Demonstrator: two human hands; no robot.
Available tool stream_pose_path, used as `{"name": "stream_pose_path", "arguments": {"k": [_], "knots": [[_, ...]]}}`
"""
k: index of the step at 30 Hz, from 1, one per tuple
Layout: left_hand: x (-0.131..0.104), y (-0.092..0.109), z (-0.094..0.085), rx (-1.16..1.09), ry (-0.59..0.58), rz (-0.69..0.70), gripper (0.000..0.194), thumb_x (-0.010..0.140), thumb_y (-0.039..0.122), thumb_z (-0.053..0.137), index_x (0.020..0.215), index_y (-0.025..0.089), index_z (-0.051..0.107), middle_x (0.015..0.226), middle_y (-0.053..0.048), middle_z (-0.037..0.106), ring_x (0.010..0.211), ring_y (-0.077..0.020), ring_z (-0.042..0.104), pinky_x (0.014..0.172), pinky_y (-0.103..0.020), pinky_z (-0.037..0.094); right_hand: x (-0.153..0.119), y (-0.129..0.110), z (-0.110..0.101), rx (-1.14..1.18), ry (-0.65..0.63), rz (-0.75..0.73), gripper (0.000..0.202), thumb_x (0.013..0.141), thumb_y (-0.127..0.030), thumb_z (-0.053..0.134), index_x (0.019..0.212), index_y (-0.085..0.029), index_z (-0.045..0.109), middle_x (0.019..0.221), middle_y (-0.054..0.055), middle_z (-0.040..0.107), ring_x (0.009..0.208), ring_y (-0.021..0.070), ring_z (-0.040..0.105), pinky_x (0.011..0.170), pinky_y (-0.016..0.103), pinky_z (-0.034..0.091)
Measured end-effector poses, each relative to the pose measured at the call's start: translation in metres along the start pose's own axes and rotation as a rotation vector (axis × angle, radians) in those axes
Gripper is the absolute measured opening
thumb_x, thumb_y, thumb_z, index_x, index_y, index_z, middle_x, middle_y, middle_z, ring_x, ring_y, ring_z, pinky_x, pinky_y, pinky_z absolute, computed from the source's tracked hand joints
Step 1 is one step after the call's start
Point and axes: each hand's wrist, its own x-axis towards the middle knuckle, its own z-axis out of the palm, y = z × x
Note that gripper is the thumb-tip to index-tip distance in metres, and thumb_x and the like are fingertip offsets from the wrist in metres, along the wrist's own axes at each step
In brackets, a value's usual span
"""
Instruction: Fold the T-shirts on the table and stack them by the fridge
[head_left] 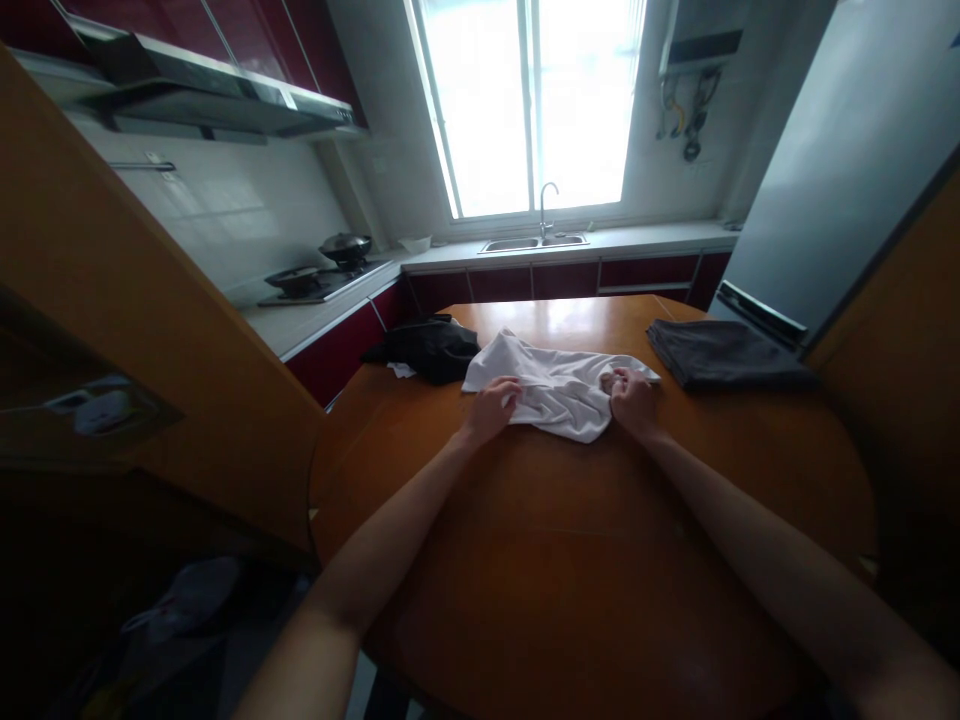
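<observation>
A rumpled white garment (559, 378), probably a shirt, is spread across the wooden table in front of me. Its folds bunch up toward the right. At its near left edge, my left hand (493, 405) has curled fingers closed on the fabric. My right hand (634, 402) grips the garment's right end, with the cloth gathered beside the fingers. Part of what lies under the right fingertips is hidden. Both forearms reach in low over the table.
A black clothing pile (431, 348) lies at the table's left edge, and a folded dark grey cloth (724, 355) on the right. Beyond the round wooden table (562, 560) are a sink (517, 244), a stove (330, 283) with pans, and a fridge (840, 180).
</observation>
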Motion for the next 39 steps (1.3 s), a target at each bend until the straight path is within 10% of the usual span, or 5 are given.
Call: {"name": "stream_pose_path", "arguments": {"k": [5,11,20,30,39], "knots": [[0.003,-0.065,-0.01,0.128,0.047,-0.289,0.025,0.081,0.012,0.062,0.103,0.017,0.074,0.126,-0.012,0.069,0.121,-0.0271,0.064,0.109,-0.041,0.048,-0.025,-0.029,-0.002,0.029,-0.014,-0.373,0.029,0.095,-0.022,0.044,0.107,-0.017,0.07,0.117,0.012,0.065,0.117,0.0257,0.053,0.107,0.036,0.039],[0.002,-0.079,-0.008,0.146,0.024,-0.344,0.038,0.085,0.021,0.061,0.121,0.018,0.071,0.121,-0.011,0.074,0.108,-0.0239,0.07,0.1,-0.035,0.053,-0.058,-0.06,0.007,-0.09,-0.348,-0.698,0.028,0.092,-0.026,0.058,0.118,-0.022,0.07,0.119,0.008,0.064,0.115,0.0243,0.054,0.103,0.034,0.039],[0.006,-0.067,-0.009,0.182,-0.034,-0.267,0.027,0.083,0.018,0.057,0.1,0.02,0.079,0.099,-0.01,0.077,0.09,-0.0251,0.071,0.091,-0.037,0.056,-0.045,-0.054,-0.002,-0.303,-0.395,-0.509,0.036,0.086,-0.004,0.048,0.104,-0.021,0.074,0.11,0.011,0.069,0.109,0.0252,0.057,0.093,0.036,0.036],[0.0,-0.007,0.006,0.088,-0.11,0.073,0.019,0.091,0.018,0.049,0.101,0.021,0.065,0.105,-0.007,0.063,0.101,-0.0221,0.062,0.098,-0.036,0.05,-0.003,-0.01,-0.029,-0.468,-0.367,-0.139,0.029,0.093,-0.012,0.05,0.094,-0.019,0.078,0.111,0.012,0.074,0.112,0.0277,0.059,0.096,0.038,0.039],[0.007,-0.034,-0.01,-0.107,0.214,-0.278,0.02,0.087,0.026,0.043,0.096,0.021,0.06,0.085,0.0,0.064,0.08,-0.0184,0.062,0.073,-0.028,0.051,-0.009,-0.008,-0.046,-0.327,-0.72,-0.186,0.019,0.07,-0.005,0.067,0.08,-0.016,0.079,0.083,0.006,0.075,0.082,0.0229,0.069,0.071,0.026,0.046]]}}
